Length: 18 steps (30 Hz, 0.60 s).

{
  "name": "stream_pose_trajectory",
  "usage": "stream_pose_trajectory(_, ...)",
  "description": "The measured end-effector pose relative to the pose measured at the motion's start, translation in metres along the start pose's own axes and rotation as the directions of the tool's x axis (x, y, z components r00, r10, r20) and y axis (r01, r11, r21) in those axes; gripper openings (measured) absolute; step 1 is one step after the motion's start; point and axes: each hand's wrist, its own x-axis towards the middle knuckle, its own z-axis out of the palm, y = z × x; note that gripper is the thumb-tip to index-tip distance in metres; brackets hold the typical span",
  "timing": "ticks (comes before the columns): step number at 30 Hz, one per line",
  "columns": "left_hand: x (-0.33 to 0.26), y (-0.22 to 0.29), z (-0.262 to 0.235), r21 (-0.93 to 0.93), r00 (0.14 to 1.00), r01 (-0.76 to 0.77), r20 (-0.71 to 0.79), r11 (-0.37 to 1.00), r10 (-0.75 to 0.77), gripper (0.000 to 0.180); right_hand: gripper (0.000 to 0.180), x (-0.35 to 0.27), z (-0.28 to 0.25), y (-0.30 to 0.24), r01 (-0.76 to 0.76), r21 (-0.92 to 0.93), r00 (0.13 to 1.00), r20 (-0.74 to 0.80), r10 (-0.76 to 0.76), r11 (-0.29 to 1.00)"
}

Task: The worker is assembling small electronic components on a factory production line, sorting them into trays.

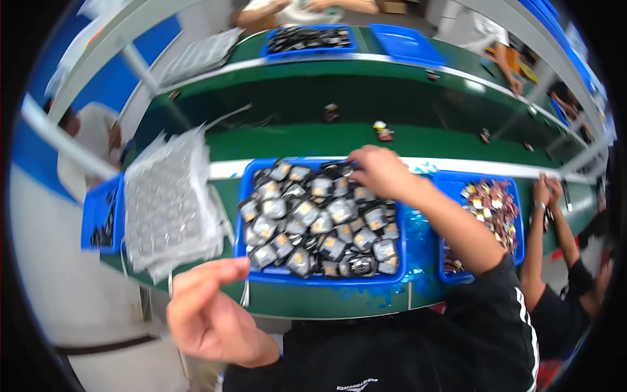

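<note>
The right hand (379,171) reaches to the top of the middle blue bin (405,261), fingers curled on a small packet (346,171) there. Pick just one, gently. The left hand (209,313) is low, fingers loosely spread, holding nothing. Packets (313,225): too many to count. Clear trays (170,206) sit left, in one stack.

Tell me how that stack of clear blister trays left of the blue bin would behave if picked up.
The clear blister trays look thin and see-through, so probably light and flexible. Their edges sit fanned and uneven, so the stack may slide apart unless gripped together.
</note>
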Motion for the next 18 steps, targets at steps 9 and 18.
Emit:
stream_pose_trajectory(9,-0.056,-0.045,0.075,-0.319,0.641,0.767,0.374,0.556,-0.670,0.065,0.017,-0.063,-0.016,-0.072,0.320,0.233,0.836,-0.526,-0.157,0.918)
stream_pose_trajectory(18,-0.073,-0.035,0.104,-0.418,0.336,0.899,0.470,0.130,-0.816,0.024,0.016,-0.182,-0.055,0.011,-0.239,0.259,0.734,-0.582,0.349,0.936)
